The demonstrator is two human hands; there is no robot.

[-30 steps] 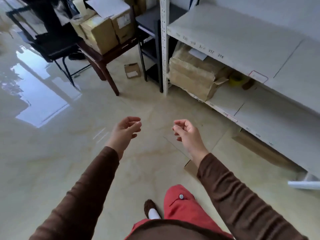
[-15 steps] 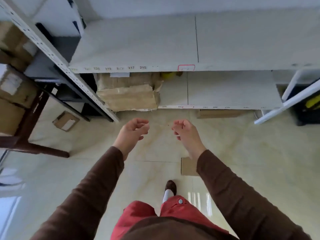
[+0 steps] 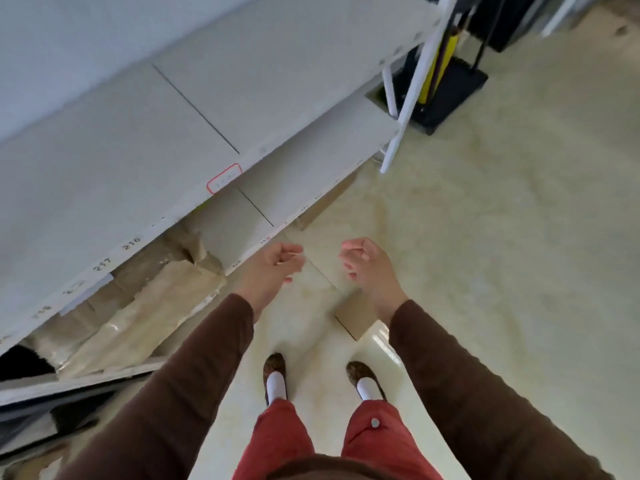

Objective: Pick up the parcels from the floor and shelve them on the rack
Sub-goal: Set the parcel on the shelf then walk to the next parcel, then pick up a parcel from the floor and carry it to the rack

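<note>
A small flat brown parcel [image 3: 356, 315] lies on the glossy floor, partly hidden under my right wrist. My left hand [image 3: 273, 268] and my right hand [image 3: 367, 265] hang side by side above the floor, fingers loosely curled and holding nothing. The white rack [image 3: 138, 133] runs diagonally across the upper left, its shelf edge marked with numbers. My left hand is close to the front edge of the lower shelf [image 3: 235, 220]. A large taped cardboard box [image 3: 149, 306] sits on that lower shelf to the left.
A flat piece of cardboard [image 3: 323, 202] lies under the rack's low shelf. The rack's white post [image 3: 405, 109] stands at its right end, with a black stand [image 3: 446, 95] holding a yellow item behind it. My two feet [image 3: 275, 367] are planted below my hands.
The view has swung to the right and tilted, so the rack now lies diagonally at the left. Both feet now show. My hands keep the same curled, empty pose.
</note>
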